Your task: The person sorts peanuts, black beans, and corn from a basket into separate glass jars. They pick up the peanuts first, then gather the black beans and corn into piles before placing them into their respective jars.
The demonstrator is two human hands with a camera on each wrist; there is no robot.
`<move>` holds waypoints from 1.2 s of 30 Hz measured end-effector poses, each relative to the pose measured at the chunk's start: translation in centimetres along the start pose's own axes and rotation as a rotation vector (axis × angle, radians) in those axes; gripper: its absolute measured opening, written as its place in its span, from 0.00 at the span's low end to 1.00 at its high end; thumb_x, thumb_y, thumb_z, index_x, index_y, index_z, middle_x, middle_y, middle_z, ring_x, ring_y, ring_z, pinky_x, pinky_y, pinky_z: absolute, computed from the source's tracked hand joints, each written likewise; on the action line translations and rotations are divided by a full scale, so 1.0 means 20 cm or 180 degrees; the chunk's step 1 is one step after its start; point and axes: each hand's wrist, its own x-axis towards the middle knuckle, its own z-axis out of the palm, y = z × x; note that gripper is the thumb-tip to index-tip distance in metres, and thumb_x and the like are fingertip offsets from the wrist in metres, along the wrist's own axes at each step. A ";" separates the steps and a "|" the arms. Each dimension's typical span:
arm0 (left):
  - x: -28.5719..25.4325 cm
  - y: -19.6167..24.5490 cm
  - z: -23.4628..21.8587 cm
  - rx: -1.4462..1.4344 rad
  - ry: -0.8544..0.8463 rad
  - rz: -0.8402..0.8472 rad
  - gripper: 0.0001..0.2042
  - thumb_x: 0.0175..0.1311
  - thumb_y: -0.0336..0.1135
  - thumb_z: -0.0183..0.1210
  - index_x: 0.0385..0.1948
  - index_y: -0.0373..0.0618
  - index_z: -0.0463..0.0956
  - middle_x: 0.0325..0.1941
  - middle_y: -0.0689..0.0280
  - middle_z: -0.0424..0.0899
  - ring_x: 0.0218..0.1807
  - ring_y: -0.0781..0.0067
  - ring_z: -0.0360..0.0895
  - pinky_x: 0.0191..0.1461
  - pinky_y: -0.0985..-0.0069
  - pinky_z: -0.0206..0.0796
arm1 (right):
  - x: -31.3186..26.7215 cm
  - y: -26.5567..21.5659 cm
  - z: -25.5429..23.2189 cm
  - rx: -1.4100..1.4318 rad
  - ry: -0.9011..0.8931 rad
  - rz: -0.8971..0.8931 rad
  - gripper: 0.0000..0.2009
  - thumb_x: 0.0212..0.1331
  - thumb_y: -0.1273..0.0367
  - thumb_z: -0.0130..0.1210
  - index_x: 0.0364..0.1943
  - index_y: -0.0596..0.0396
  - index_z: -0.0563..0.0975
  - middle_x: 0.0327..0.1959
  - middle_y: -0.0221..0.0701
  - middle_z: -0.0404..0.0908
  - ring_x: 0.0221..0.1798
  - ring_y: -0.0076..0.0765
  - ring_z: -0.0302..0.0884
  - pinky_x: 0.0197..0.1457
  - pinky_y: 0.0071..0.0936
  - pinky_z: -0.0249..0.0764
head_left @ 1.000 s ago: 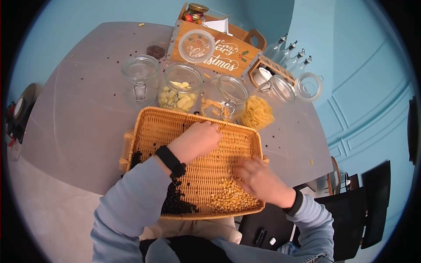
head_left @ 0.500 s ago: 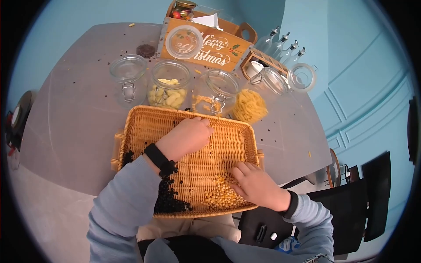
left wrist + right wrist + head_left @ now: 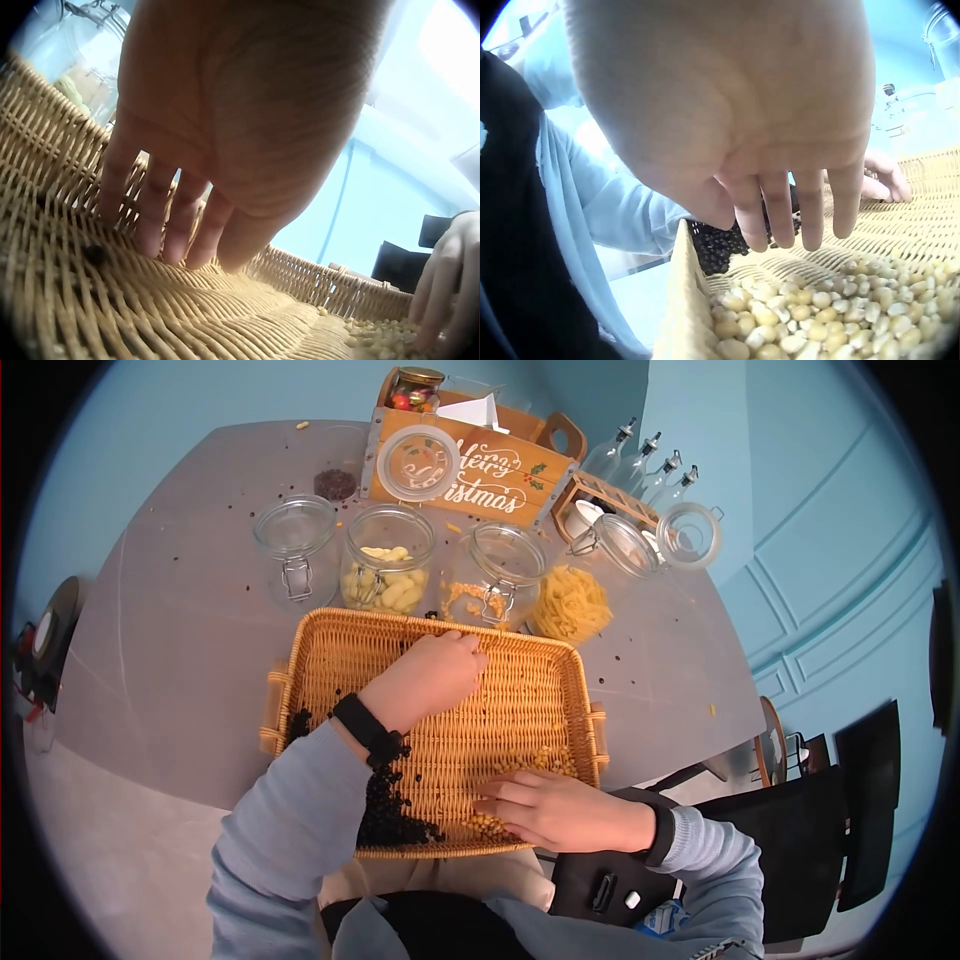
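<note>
- Right hand (image 3: pixel 560 812): fingers extended, gripping nothing; loose yellow corn kernels (image 3: pixel 832 321) lie just beneath them, this hand nearer.
- Left hand (image 3: pixel 428 674): fingers straight, empty; small round black bean (image 3: pixel 95 254) beside their tips.

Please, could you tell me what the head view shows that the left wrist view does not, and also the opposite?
Only the head view shows the wooden crate with white lettering, the yellow pasta and the pile of black beans.

Only the left wrist view shows the palm side of the left hand; the head view shows its back.

Both show the two hands, including the right hand, the wicker basket, corn kernels and at least part of a glass jar.
</note>
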 end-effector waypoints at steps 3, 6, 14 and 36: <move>0.00 0.00 0.00 -0.0058 0.0002 0.0000 0.11 0.54 0.35 0.55 0.35 0.40 0.74 0.37 0.61 0.73 0.45 0.61 0.71 0.47 0.68 0.66 | 0.04 0.00 0.04 0.0121 0.0346 -0.0615 0.21 0.48 0.72 0.47 0.50 0.64 0.68 0.57 0.40 0.64 0.59 0.44 0.61 0.59 0.29 0.63; -0.01 0.00 -0.01 -0.0126 0.0024 0.0007 0.11 0.54 0.35 0.55 0.36 0.40 0.74 0.38 0.61 0.73 0.45 0.61 0.71 0.48 0.68 0.65 | 0.06 0.00 0.11 0.0414 0.0244 -0.0769 0.19 0.48 0.74 0.45 0.48 0.66 0.69 0.57 0.41 0.65 0.59 0.46 0.61 0.60 0.32 0.63; -0.01 -0.01 -0.01 -0.0174 -0.0025 0.0037 0.10 0.54 0.35 0.55 0.35 0.40 0.74 0.38 0.61 0.73 0.45 0.61 0.70 0.47 0.67 0.65 | -0.09 0.06 0.03 0.0339 0.0077 -0.0638 0.16 0.47 0.74 0.47 0.42 0.65 0.73 0.54 0.40 0.68 0.57 0.46 0.64 0.59 0.34 0.64; -0.01 -0.01 0.00 -0.0195 0.0003 0.0013 0.10 0.53 0.34 0.55 0.35 0.39 0.73 0.37 0.61 0.73 0.45 0.61 0.70 0.47 0.68 0.65 | -0.09 -0.03 0.14 0.0193 0.0717 -0.0227 0.14 0.55 0.62 0.51 0.33 0.63 0.71 0.32 0.36 0.66 0.38 0.39 0.66 0.43 0.30 0.67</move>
